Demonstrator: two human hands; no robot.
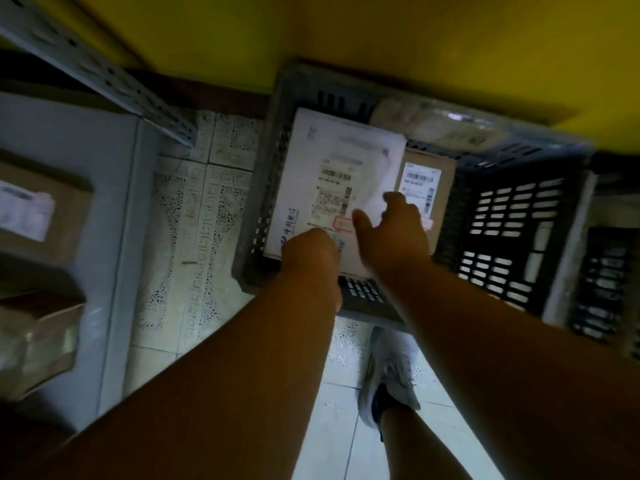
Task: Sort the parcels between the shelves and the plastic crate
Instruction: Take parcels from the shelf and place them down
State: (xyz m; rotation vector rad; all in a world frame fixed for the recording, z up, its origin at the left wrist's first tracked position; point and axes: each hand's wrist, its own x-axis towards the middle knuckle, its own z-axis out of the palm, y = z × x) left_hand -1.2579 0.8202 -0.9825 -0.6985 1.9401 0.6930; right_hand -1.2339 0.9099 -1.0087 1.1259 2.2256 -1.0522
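White parcel lying flat on top in the grey plastic crate, w/ a brown box just beside it. Left hand gripping its near edge, right hand resting on it w/ fingers loosely spread. More boxes on the shelves off to the left.

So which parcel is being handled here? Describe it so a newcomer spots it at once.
Find the dark slatted plastic crate on the tiled floor by the yellow wall. Both hands reach into its left side onto the white mailer, flat and blue-printed, unlike the brown box beside it.
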